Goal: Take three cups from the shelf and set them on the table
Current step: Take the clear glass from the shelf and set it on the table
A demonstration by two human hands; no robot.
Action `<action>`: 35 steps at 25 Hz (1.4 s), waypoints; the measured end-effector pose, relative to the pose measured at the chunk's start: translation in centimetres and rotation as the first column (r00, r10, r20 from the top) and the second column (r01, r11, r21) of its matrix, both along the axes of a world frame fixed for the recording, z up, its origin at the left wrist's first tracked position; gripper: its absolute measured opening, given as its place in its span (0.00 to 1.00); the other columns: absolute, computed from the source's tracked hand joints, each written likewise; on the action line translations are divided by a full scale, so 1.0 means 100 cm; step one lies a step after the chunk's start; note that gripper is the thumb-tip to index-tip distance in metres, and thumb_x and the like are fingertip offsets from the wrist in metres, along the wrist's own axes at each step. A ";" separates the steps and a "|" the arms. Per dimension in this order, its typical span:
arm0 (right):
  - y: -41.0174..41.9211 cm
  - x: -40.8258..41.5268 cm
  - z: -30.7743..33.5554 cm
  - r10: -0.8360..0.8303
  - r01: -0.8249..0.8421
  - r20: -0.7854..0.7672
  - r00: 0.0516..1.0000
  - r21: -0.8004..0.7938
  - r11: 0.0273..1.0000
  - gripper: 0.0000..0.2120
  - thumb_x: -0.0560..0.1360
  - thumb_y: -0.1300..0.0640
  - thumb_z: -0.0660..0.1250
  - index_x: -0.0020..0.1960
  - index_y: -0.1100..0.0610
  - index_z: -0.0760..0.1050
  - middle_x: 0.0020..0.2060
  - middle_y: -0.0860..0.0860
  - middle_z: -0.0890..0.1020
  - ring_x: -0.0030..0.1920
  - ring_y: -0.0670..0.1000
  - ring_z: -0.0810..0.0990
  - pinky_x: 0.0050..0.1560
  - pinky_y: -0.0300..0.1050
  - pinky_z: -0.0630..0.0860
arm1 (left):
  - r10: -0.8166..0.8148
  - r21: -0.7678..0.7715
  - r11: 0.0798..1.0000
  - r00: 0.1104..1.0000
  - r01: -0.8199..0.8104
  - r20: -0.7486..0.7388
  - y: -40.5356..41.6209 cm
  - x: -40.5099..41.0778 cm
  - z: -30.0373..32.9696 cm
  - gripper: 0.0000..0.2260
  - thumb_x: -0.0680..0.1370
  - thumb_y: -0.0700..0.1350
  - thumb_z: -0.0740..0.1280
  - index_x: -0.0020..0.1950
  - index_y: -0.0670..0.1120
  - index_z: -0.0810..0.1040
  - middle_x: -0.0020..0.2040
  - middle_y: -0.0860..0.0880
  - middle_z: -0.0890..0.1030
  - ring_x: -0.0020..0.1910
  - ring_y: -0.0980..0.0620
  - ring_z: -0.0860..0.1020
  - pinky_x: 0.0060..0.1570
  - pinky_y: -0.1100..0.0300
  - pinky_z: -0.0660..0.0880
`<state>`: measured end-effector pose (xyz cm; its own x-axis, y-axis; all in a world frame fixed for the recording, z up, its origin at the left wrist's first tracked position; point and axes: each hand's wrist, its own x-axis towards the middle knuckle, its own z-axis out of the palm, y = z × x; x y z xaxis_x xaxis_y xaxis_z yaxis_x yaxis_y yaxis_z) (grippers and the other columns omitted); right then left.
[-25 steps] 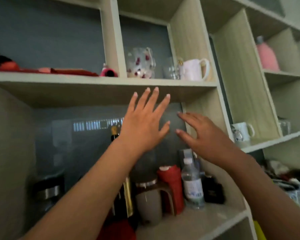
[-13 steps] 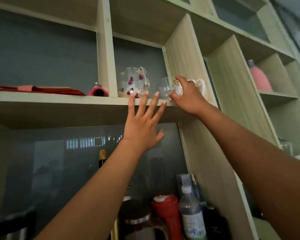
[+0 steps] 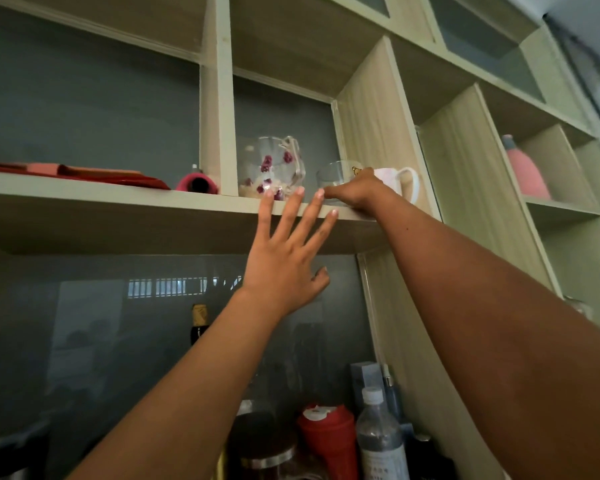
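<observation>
Three cups stand in one compartment of the upper shelf point(image 3: 118, 209): a glass cup with purple flowers point(image 3: 271, 168), a small clear glass cup point(image 3: 331, 176) and a white mug point(image 3: 400, 181) at the right. My right hand point(image 3: 361, 194) is inside the compartment, fingers curled around the lower part of the small clear cup, which still rests on the shelf board. It hides part of the white mug. My left hand point(image 3: 284, 268) is raised below the shelf edge with its fingers spread, the fingertips just under the flowered cup, holding nothing.
On the lower shelf stand a red bottle point(image 3: 329, 441), a water bottle point(image 3: 381, 441), a metal-lidded jar point(image 3: 267, 448) and a corked bottle point(image 3: 200, 318). A pink roll point(image 3: 198, 183) and flat red things point(image 3: 84, 173) lie left of the divider. A pink bottle point(image 3: 527, 171) stands far right.
My right hand rose from below the shelf into the cup compartment and closed on the small clear cup. My left hand rose to the shelf edge. The view tilted upward.
</observation>
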<state>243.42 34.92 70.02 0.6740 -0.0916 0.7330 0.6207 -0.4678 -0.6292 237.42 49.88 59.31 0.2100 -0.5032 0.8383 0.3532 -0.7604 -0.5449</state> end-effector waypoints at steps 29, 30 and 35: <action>-0.160 -0.162 -0.258 0.342 -0.324 -0.090 0.935 0.170 0.931 0.38 0.54 0.51 0.79 0.61 0.48 0.68 0.49 0.56 0.84 0.47 0.52 0.85 0.44 0.45 0.82 | -0.924 -0.992 -0.126 -0.365 0.012 0.114 -0.145 -0.061 -0.118 0.39 0.56 0.61 0.76 0.64 0.52 0.71 0.52 0.56 0.80 0.46 0.57 0.82 0.41 0.60 0.81; -0.168 -0.169 -0.281 0.331 -0.309 -0.106 0.938 0.179 0.934 0.37 0.55 0.53 0.79 0.61 0.49 0.68 0.49 0.55 0.84 0.48 0.51 0.85 0.44 0.43 0.81 | -0.917 -0.995 -0.099 -0.386 -0.019 0.099 -0.154 -0.060 -0.139 0.39 0.55 0.59 0.77 0.64 0.53 0.71 0.53 0.56 0.80 0.47 0.57 0.82 0.43 0.61 0.80; -0.212 -0.201 -0.384 0.262 -0.213 -0.293 0.919 0.190 0.958 0.39 0.61 0.62 0.77 0.67 0.52 0.63 0.53 0.48 0.83 0.53 0.47 0.82 0.47 0.39 0.79 | -0.873 -0.979 -0.087 -0.459 -0.184 0.164 -0.207 -0.065 -0.251 0.34 0.55 0.48 0.81 0.58 0.50 0.73 0.53 0.52 0.80 0.46 0.57 0.81 0.39 0.69 0.77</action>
